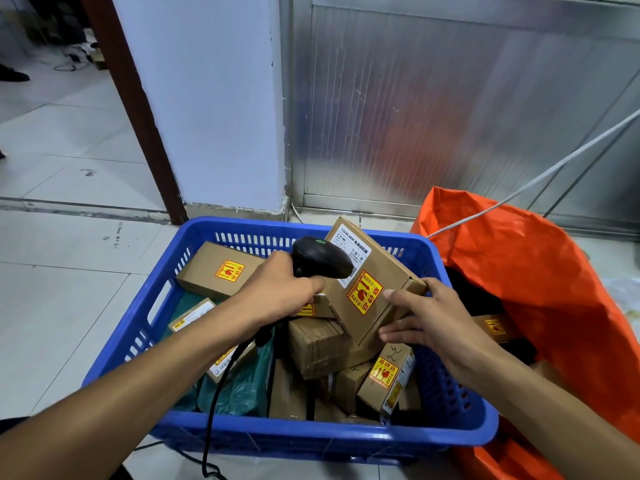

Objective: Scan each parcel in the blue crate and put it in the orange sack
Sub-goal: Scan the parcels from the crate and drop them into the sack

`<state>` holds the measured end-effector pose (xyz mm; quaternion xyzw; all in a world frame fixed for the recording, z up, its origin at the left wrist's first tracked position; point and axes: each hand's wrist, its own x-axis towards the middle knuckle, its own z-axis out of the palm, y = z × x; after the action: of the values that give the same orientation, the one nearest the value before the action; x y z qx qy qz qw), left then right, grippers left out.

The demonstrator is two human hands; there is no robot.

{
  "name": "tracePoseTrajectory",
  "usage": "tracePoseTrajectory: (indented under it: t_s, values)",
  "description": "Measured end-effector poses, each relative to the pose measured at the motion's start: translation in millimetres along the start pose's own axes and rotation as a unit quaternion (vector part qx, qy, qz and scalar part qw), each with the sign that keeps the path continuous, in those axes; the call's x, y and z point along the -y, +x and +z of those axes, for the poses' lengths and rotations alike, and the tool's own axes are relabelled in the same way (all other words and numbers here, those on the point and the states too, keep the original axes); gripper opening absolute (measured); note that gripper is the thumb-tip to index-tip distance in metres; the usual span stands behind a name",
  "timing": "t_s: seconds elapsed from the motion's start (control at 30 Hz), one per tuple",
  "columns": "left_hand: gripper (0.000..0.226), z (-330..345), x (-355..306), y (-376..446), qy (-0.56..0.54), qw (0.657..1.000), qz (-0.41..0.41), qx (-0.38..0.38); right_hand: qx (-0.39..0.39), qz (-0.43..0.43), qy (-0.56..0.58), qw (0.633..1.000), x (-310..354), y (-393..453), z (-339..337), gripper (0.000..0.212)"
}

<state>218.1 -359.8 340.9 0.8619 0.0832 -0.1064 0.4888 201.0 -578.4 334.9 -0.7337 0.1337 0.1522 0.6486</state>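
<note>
A blue crate (114,344) on the floor holds several cardboard parcels with red-and-yellow stickers. My right hand (426,320) grips a flat cardboard parcel (377,271) by its near end and holds it tilted above the crate. My left hand (280,289) grips a black handheld scanner (322,258), whose head sits right over the parcel's white label. The scanner's black cable (221,386) hangs down over the crate's front rim. The orange sack (540,271) stands open to the right of the crate, with one stickered parcel (495,327) inside.
A green plastic mailer (242,382) lies in the crate's left half. A white pillar (207,98) and a metal panel wall (450,98) stand behind. A pale cord (540,174) runs down into the sack. Tiled floor spreads to the left.
</note>
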Motion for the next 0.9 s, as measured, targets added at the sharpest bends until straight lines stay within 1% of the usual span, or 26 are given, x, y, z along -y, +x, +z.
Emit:
tracePoseTrajectory:
  t_s: [0.2,0.6,0.73,0.9]
  values:
    - [0.013,-0.1,0.3,-0.2,0.012,1.0,-0.007,0.003,0.003,-0.002,-0.003,1.0,1.1,-1.1,-0.8,0.04]
    - [0.013,-0.3,-2.3,-3.6,-0.005,1.0,-0.012,0.024,0.004,-0.005,-0.001,1.0,2.1,-1.0,-1.5,0.042]
    - [0.017,0.5,-4.6,-5.0,0.0,1.0,-0.014,0.017,0.003,-0.003,0.0,1.0,1.5,-1.8,-1.4,0.042]
    - [0.014,0.2,-5.5,-5.5,-0.004,1.0,-0.022,0.018,0.005,0.0,0.0,1.0,2.0,-1.4,-1.8,0.039]
